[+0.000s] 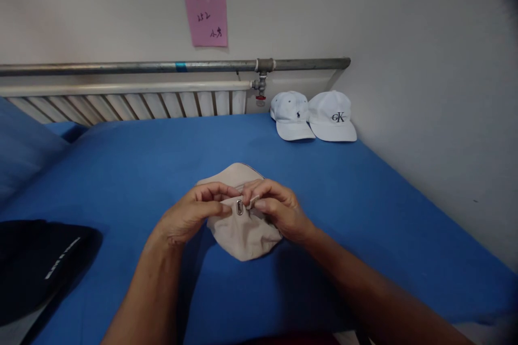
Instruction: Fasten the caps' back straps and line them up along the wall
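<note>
A beige cap (243, 240) is held just above the blue-covered surface (170, 151), its back strap side facing me and its brim pointing away. On the strap sits a small metal buckle (239, 207). My left hand (196, 210) pinches the cap's edge left of the buckle between thumb and fingers. Just right of the buckle, my right hand (283, 210) pinches the strap end between thumb and forefinger. Both hands are closed, and the fingertips nearly meet at the buckle. The inside of the cap is mostly hidden.
Two white caps (292, 113) stand side by side at the back right, against the wall. A dark cap (36, 269) with white lettering lies at the left edge. Behind the surface run a radiator (162, 102) and a metal pipe (121, 68). A pink note (207, 21) hangs above.
</note>
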Demonstrator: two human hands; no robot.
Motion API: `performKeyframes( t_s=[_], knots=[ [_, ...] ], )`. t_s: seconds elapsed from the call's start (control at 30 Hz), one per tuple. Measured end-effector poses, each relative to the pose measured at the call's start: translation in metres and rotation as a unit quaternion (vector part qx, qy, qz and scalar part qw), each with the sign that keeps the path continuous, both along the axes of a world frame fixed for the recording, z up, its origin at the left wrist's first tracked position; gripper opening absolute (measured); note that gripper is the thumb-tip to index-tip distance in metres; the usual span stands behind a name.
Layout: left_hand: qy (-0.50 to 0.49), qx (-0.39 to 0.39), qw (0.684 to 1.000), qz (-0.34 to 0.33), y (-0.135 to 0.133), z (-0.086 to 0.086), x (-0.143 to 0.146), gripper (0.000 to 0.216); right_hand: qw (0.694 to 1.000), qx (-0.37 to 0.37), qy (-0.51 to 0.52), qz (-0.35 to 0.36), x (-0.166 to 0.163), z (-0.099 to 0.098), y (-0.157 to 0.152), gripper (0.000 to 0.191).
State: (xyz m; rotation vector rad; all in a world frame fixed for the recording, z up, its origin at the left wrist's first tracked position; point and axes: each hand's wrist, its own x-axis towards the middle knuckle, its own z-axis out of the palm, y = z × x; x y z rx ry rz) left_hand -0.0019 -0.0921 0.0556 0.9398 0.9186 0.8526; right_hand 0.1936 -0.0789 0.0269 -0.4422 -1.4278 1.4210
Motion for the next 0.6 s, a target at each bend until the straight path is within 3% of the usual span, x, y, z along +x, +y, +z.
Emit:
performKeyframes(
  t_s=[0.3, 0.43, 0.6],
  knots=[
    [-0.044, -0.041, 0.994, 0.095, -0.002, 0.006, 0.011, 0.033, 0.991, 0.063, -0.106, -0.052, 0.005, 0.012, -0.001, 0.014],
    [-0.044, -0.009, 0.993, 0.106, -0.002, 0.004, 0.013, 0.026, 0.97, 0.134, -0.177, -0.102, 0.007, 0.016, -0.002, 0.011],
    [-0.006, 0.055, 0.993, 0.104, -0.002, -0.002, 0.013, 0.02, 0.95, 0.167, -0.226, -0.139, 0.006, 0.016, -0.004, 0.011]
  ],
)
